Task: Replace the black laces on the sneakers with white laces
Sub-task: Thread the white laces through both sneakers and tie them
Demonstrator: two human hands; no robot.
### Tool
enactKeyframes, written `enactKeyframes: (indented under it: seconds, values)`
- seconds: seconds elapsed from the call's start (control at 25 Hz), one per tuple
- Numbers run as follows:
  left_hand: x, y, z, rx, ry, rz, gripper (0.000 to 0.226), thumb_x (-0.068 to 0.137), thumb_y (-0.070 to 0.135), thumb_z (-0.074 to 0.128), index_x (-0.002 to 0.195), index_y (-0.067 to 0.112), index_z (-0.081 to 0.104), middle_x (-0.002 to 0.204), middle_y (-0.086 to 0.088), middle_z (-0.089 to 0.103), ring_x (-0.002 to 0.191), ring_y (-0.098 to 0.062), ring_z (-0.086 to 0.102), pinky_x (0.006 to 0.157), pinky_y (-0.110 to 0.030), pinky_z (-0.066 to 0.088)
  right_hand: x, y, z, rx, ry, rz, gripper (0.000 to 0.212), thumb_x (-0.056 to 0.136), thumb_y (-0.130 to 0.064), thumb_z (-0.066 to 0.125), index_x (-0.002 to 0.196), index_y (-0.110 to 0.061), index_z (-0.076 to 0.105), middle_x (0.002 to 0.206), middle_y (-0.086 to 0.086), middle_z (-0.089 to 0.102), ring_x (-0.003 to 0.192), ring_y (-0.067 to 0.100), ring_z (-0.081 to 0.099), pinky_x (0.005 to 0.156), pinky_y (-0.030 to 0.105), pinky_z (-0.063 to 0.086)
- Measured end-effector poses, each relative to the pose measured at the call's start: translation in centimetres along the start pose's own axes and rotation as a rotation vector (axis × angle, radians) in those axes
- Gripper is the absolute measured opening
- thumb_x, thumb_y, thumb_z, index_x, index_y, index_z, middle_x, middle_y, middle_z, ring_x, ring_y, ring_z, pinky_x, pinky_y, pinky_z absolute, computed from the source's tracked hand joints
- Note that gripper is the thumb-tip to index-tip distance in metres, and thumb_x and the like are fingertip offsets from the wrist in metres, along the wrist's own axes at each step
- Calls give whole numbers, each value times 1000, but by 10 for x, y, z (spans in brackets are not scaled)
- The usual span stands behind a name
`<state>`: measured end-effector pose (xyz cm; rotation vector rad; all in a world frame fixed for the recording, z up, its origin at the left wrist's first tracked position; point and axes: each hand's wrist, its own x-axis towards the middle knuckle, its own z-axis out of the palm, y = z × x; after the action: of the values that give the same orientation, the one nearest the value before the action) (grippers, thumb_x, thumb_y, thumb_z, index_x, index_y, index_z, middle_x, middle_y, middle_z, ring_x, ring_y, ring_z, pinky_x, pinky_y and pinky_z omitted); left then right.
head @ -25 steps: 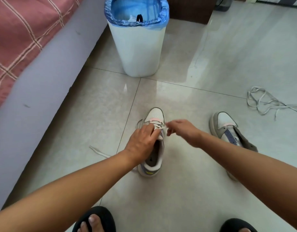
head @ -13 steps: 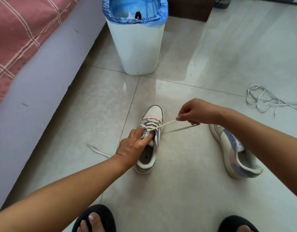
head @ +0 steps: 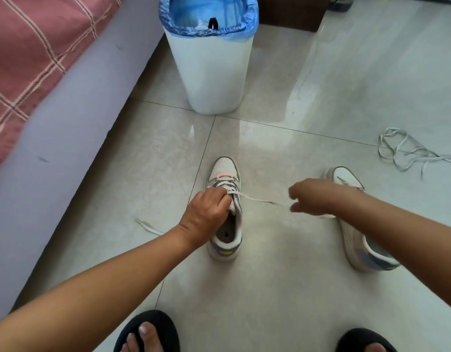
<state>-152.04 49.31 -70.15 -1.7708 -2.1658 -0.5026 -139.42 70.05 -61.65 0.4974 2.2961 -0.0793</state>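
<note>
A white sneaker [head: 225,168] with grey and pink trim stands on the floor, toe pointing away. My left hand [head: 206,212] grips its tongue and upper from the left. A white lace [head: 260,200] runs from its eyelets to the right, and my right hand [head: 313,196] pinches its far end, slightly blurred. The lace's other end [head: 148,226] trails on the floor to the left. The second sneaker [head: 359,240] lies on its side behind my right forearm, partly hidden.
A white bin [head: 210,67] with a blue liner stands beyond the sneaker. A loose tangle of pale laces [head: 407,151] lies at the right. A bed edge [head: 66,110] with a pink cover runs along the left. My feet in black slippers [head: 148,331] are at the bottom.
My right hand drew the lace out to the right, rose, then dropped lower and nearer. My left hand stayed on the sneaker. The second sneaker tipped onto its side.
</note>
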Motion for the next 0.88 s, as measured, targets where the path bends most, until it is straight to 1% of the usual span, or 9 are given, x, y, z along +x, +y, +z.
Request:
enactKeyframes:
  seconds: [0.04, 0.16, 0.24, 0.36, 0.52, 0.64, 0.72, 0.8, 0.88]
  values:
    - [-2, -7, 0, -37, -32, -33, 8, 78, 18, 57, 79, 11, 53, 78, -8, 61, 65, -27, 56, 51, -31, 42, 8, -10, 5, 111, 34, -38, 37, 94, -38, 50, 123, -16, 54, 125, 6, 56, 115, 25, 53, 90, 33, 45]
    - [-5, -23, -8, -219, -272, -331, 49, 79, 51, 53, 108, 11, 59, 106, -6, 59, 96, -26, 58, 78, -35, 44, 25, -49, 9, 550, 159, -147, 46, 94, -37, 52, 133, -15, 43, 133, 11, 49, 118, 26, 51, 96, 34, 41]
    - [1, -28, -17, -379, -460, -474, 67, 77, 54, 65, 126, 12, 48, 123, -4, 50, 113, -21, 48, 93, -33, 35, 28, -73, 8, 708, 165, -186, 56, 91, -36, 56, 140, -16, 35, 136, 13, 42, 121, 28, 47, 100, 37, 39]
    - [10, -36, -22, -500, -659, -588, 71, 75, 52, 69, 131, 17, 42, 122, 3, 48, 115, -12, 47, 101, -34, 33, 30, -92, 12, 682, 187, -198, 62, 89, -38, 56, 142, -18, 30, 135, 13, 37, 125, 30, 40, 104, 42, 36]
    - [15, -41, -18, -673, -607, -802, 35, 96, 44, 41, 115, 18, 55, 115, -3, 48, 112, -18, 49, 100, -35, 37, 37, -96, 18, 684, 268, -131, 47, 89, -42, 56, 126, -16, 40, 121, 8, 51, 111, 29, 49, 92, 43, 42]
    - [35, -37, -14, -618, -712, -877, 30, 96, 44, 44, 87, 17, 52, 100, -3, 45, 91, -18, 50, 82, -31, 40, 42, -91, 17, 1039, 192, -21, 30, 93, -43, 51, 98, -14, 46, 89, 3, 57, 85, 23, 53, 72, 33, 42]
    - [44, -37, -14, -585, -831, -855, 38, 94, 43, 50, 67, 17, 45, 78, 0, 42, 66, -13, 43, 59, -26, 35, 46, -87, 15, 1046, 137, -9, 33, 95, -42, 49, 86, -10, 48, 78, 4, 51, 75, 19, 46, 63, 29, 34]
    - [47, -39, -15, -678, -870, -884, 39, 94, 37, 52, 62, 16, 44, 66, 1, 42, 57, -11, 37, 52, -24, 29, 48, -86, 14, 1119, 77, -26, 33, 95, -38, 51, 80, -9, 52, 77, 6, 49, 70, 17, 42, 60, 27, 32]
    - [46, -43, -20, -848, -832, -964, 31, 96, 29, 51, 68, 14, 50, 67, 0, 49, 59, -10, 43, 53, -19, 36, 48, -84, 13, 1311, 23, -29, 25, 93, -29, 56, 75, -12, 54, 77, 4, 53, 65, 13, 44, 51, 21, 33]
